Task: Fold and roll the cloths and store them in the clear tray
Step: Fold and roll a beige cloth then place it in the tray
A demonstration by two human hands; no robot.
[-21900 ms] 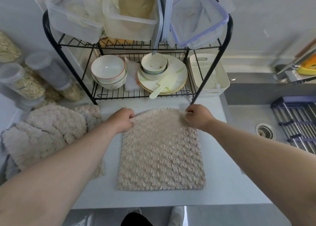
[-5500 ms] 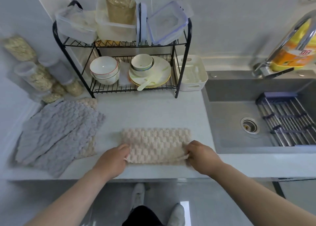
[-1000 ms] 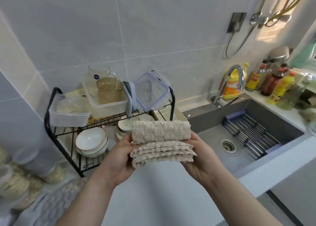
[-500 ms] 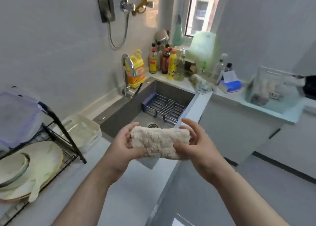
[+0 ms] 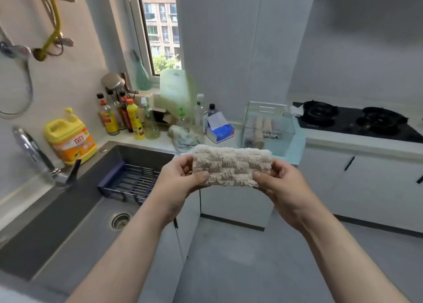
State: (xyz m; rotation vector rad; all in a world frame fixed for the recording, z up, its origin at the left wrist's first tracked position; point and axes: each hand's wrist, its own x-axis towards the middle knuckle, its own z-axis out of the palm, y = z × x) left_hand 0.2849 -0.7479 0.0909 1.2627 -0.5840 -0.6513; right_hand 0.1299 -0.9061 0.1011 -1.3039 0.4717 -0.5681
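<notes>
The left hand (image 5: 180,176) and right hand (image 5: 280,183) each grip one end of the rolled cloth (image 5: 231,167), fingers (image 5: 198,176) curled round it, likely to stop it unrolling in mid-air. The tray (image 5: 286,130) stands ahead on the surface (image 5: 343,142).

cloth (image 5: 231,168) folded then rolled since lying flat, lifted off the counter, carried from dish rack side toward clear tray (image 5: 269,124), now in view

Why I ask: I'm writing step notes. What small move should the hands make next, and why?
Probably carry the rolled beige cloth forward to the clear tray ahead. The left hand and right hand grip its ends in mid-air; the tray holds other rolls, with space left.
</notes>
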